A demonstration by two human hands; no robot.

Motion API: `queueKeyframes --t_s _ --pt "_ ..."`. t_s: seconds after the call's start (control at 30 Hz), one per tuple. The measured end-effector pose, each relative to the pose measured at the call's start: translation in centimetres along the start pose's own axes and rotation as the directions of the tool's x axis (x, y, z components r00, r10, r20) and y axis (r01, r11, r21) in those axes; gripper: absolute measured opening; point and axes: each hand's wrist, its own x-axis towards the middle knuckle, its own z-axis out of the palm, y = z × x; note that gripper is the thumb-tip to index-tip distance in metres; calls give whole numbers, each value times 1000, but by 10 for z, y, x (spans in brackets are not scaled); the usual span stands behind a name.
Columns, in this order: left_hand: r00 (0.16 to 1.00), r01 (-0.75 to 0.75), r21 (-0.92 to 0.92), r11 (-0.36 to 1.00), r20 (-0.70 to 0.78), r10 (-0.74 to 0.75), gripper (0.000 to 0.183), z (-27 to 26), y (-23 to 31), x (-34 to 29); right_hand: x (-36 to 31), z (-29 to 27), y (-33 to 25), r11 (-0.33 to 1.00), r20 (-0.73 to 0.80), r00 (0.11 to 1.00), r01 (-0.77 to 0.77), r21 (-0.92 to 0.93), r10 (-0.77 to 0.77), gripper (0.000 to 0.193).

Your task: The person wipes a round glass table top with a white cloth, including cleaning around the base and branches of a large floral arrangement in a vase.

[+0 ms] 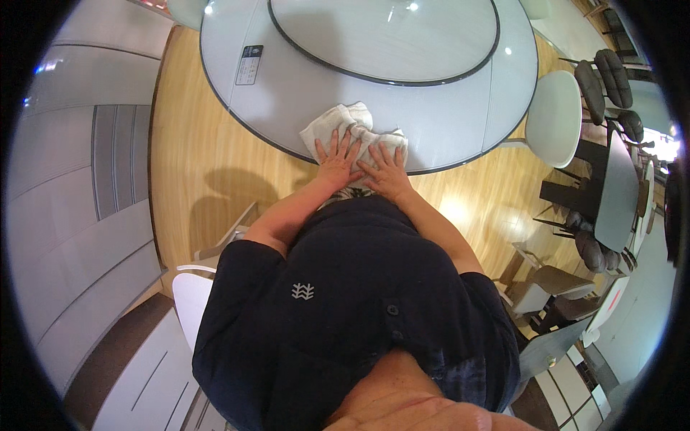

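Pressing down on a folded white cloth at the 6 o'clock edge of the round table. Left hand and right hand both open, palms down, fingers spread. Clock from cloth: turntable at 12–1, black-rimmed, takes up the table's middle. Small printed card on the tabletop at 10. Pale chair at 3, right by the rim; dark table farther out, 3–4. Dark chairs at 2–3, probably padded, fisheye warps them. Grey panelling at 9.
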Motion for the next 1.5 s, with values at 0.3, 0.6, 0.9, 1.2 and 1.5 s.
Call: queueKeyframes --t_s 0.3,0.6,0.9,1.2,1.5 --pt "998 -48 -20 999 -34 47 101 2 0 7 -4 5 1 999 -26 999 -44 -24 43 58" --pt "999 -42 -68 997 6 42 95 -8 12 23 -6 -2 15 997 -28 997 -71 -43 70 59" --pt "997 -76 -56 996 -30 74 94 -12 29 54 -7 -21 36 980 -35 988 -156 -123 152 58" --pt "990 -139 -98 985 -5 139 93 -17 42 80 -13 -25 51 957 -25 966 -260 -131 259 57" --pt "980 -197 -83 977 -33 195 92 -19 50 102 -13 -19 62 927 -39 930 -368 -73 366 59"
